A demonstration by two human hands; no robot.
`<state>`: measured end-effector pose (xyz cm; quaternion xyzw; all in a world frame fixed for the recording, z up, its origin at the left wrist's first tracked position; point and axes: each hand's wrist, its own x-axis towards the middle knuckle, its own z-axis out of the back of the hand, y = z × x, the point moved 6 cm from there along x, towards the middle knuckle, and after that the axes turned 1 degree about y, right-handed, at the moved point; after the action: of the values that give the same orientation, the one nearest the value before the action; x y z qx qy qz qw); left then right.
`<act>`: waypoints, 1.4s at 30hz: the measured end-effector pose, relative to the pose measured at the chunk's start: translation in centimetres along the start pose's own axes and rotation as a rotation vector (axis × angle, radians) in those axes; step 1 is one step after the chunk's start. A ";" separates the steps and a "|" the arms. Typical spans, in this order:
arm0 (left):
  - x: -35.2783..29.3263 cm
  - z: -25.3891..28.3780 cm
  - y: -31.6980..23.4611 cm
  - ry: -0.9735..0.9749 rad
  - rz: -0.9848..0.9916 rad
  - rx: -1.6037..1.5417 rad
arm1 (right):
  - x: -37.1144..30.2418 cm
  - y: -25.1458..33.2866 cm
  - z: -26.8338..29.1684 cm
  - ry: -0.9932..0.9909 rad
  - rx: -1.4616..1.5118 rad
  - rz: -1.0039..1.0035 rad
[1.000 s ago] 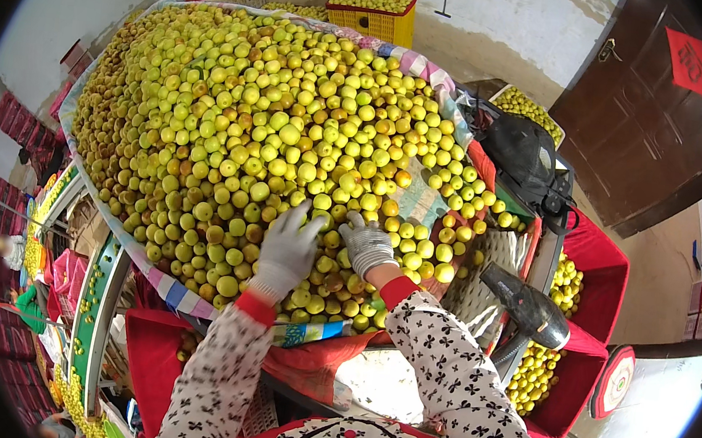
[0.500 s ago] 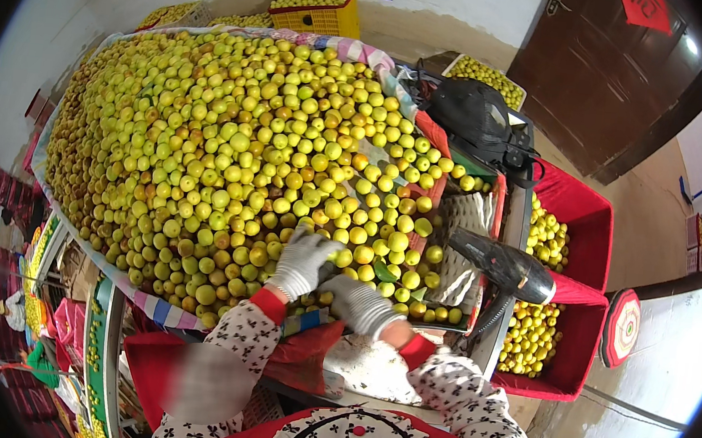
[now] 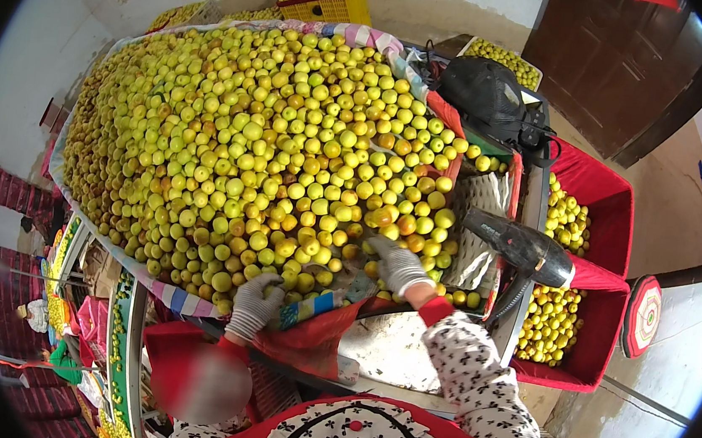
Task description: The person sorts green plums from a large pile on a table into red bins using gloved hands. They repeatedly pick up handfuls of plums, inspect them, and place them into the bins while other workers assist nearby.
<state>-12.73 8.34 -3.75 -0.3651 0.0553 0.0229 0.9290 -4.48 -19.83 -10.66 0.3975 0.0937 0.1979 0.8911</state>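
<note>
A wide heap of small round yellow-green fruits (image 3: 231, 148), which look like jujubes, lies on a cloth-lined table. My left hand (image 3: 256, 306), in a grey-white knit glove, rests at the heap's near edge, its fingers loosely out against the fruits. Farther right, my gloved right hand (image 3: 400, 267) reaches into the fruits with its fingers stretched to the upper left. No fruit shows in either palm, though the undersides of both hands are hidden. Between the hands, a patch of the lining shows among the fruits, and a red cloth (image 3: 305, 340) hangs over the near edge.
A black hair dryer (image 3: 521, 248) lies to the right, over a white woven surface (image 3: 481, 202). Beyond it stand red-lined bins (image 3: 602, 328) holding fruit. A black bag (image 3: 483, 97) sits at the far right corner. A yellow crate (image 3: 342, 7) of fruit stands behind the heap.
My hands, close together before, have parted: the left moved left and nearer to me, the right moved up and right into the fruits. The view has shifted slightly.
</note>
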 end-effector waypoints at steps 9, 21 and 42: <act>1.7 -7.2 -1.2 0.474 0.180 0.614 | -0.3 9.3 -4.5 0.154 0.042 0.257; 5.2 -17.5 -9.5 0.539 -0.012 0.300 | 0.5 6.6 4.9 -0.076 -0.242 -0.056; 1.5 7.5 6.7 -0.267 0.506 0.538 | -3.1 1.4 0.9 0.016 -0.498 0.023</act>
<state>-11.19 18.37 -3.04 -0.0772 0.0263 0.2830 0.9557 -7.40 -20.92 -8.99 0.1652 0.0447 0.2281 0.9585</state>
